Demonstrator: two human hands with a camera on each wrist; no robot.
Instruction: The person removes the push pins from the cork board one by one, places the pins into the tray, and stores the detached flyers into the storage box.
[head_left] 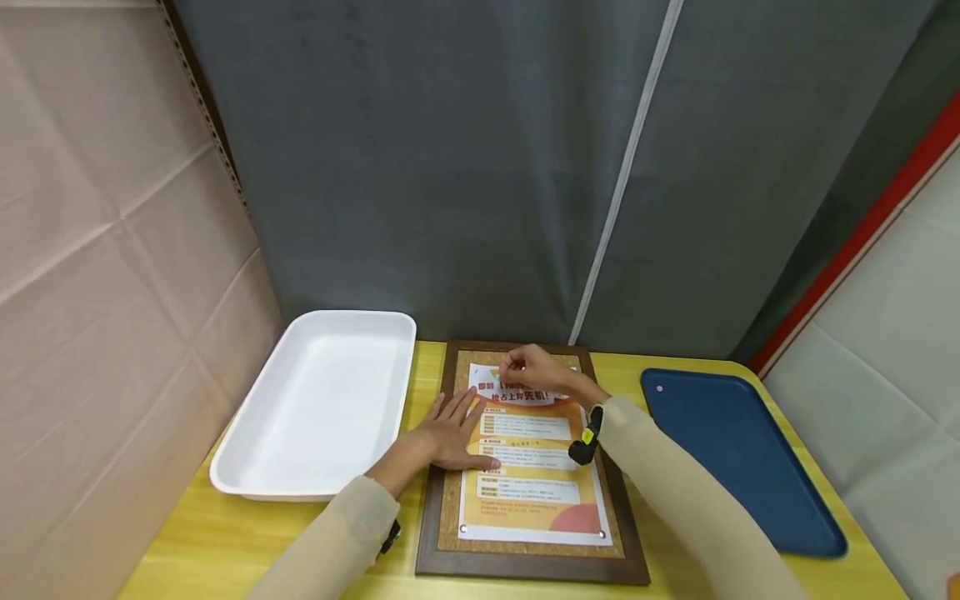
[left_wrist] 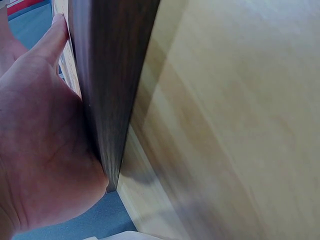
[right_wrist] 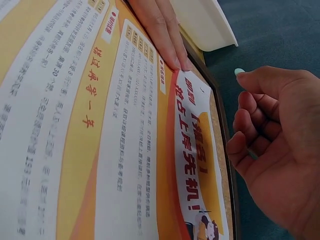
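A printed poster lies on a cork board with a dark brown wooden frame. Small round thumbtacks sit at its two lower corners. With fingers spread, my left hand rests on the poster's left edge and the frame; the left wrist view shows its palm against the frame's side. Over the poster's red title, my right hand has its thumb and forefinger together and the other fingers curled. In the right wrist view, a small pale green disc, apparently a thumbtack, shows at the fingertips.
To the left of the board stands a white tray. A dark blue tray lies on the right, with a small pink dot near its corner. A grey curtain hangs behind the yellow wooden table.
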